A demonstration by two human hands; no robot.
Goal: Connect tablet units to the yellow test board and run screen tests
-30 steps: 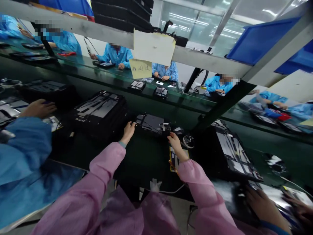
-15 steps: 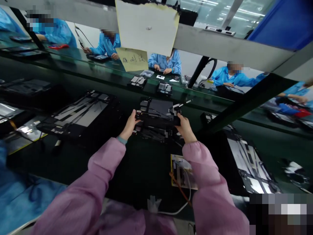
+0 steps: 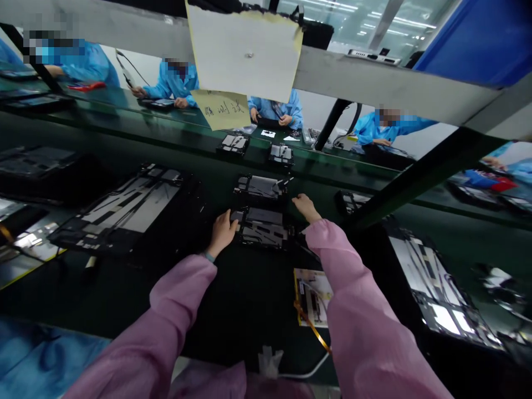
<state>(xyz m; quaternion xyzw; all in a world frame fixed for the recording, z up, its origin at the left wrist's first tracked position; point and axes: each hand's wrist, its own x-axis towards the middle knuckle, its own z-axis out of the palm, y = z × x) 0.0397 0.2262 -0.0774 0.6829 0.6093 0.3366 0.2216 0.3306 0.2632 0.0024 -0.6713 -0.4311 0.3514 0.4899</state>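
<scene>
- The left hand point(image 3: 222, 233) grasps the left edge of the near frame point(image 3: 262, 227), thumb on top and fingers curled round the rim
- The right hand point(image 3: 306, 206) is released, fingers stretched out and closed on nothing, just past the near frame's far right corner; whether its fingertips touch anything cannot be told
- The near frame, a flat black housing with grey parts inside, lies face up on the dark green bench point(image 3: 249, 299), between the two pink sleeves
- A second frame point(image 3: 260, 187) of the same kind lies just beyond the near frame, almost edge to edge
- Left of the near frame sits a larger black tray point(image 3: 120, 208) of flat parts; right of it, another tray point(image 3: 432, 288)
- Right of the near frame and closer to the person lies a yellow-edged board point(image 3: 313, 293) with an orange strip
- Well beyond the near frame, people in blue coats work; a paper sheet point(image 3: 245, 50) hangs above
</scene>
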